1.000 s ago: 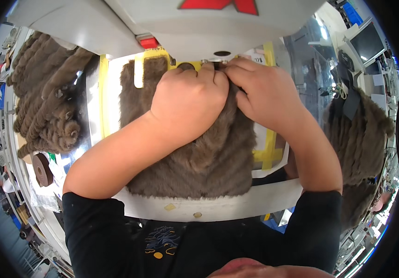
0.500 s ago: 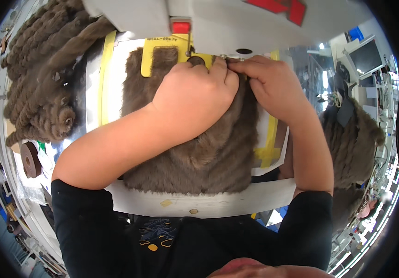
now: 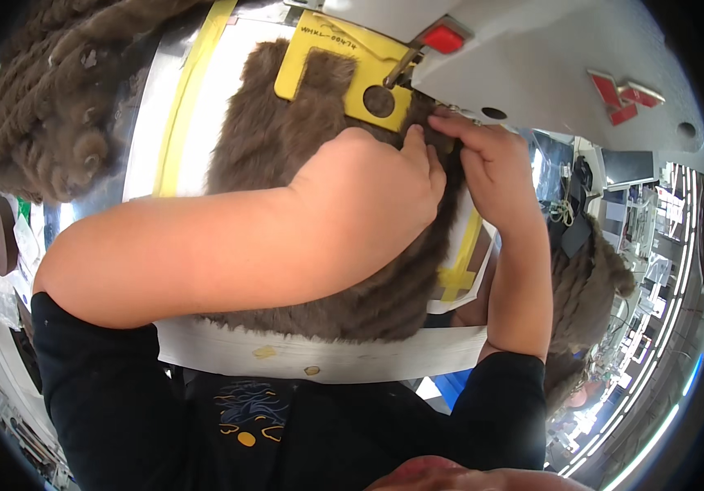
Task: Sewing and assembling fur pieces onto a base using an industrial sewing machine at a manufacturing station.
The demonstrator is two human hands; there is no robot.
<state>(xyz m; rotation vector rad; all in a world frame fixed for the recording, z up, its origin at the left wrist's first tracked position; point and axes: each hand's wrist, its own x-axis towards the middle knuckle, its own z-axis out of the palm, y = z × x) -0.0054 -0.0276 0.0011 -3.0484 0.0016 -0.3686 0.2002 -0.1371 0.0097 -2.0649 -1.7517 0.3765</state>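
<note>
A brown fur piece point(image 3: 262, 139) lies on the work surface beneath both my hands. My left hand point(image 3: 376, 176) presses down on it, fingers bent and bunched, with one fingertip close to the machine. Beside it my right hand point(image 3: 491, 168) has thumb and fingers closed at the fur's right edge, right under the white head of a sewing machine point(image 3: 548, 65). A yellow plate point(image 3: 356, 61) with a round hole and a square notch rests on the fur beyond my left hand. The stitching spot itself is hidden by fingers and machine head.
Bundles of brown fur strips point(image 3: 49, 106) lie at the left, more fur point(image 3: 585, 286) hangs at the right. A brown tape roll point(image 3: 0, 236) stands at the left. Yellow tape point(image 3: 184, 106) borders the white surface; a white front panel point(image 3: 360, 364) sits near my body.
The view has swung, so the machine head sits further right. My left hand has slid back from the yellow plate, uncovering its round hole. My right hand stays at the fur's edge.
</note>
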